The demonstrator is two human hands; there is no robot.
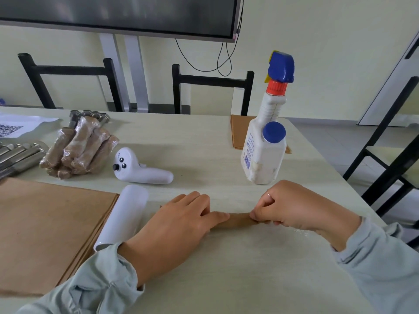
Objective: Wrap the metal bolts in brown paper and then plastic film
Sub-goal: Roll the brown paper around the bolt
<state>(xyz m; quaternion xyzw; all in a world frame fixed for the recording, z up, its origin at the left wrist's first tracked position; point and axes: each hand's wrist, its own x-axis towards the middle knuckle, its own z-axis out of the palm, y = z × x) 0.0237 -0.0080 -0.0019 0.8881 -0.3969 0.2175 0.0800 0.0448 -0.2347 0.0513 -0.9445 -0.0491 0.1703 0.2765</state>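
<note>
Two hands met on one paper-wrapped bolt [238, 219], lying on worktop [204, 143] near front edge, long axis running left-right between them. Left hand [181, 223] lay flat, straight fingers pressing bolt's left part. Right hand [292, 207] pinched right end, fingers curled. Clear film [283, 236] spread beneath, faint. Film roll [127, 214] just left of left hand. Finished wrapped bolts [79, 148] piled far left, well apart. Likely next: rolling bolt in film.

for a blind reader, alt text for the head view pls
Two hands, left hand and right hand, roll a paper-wrapped bolt on a table; finished wrapped bolts lie behind.
</note>
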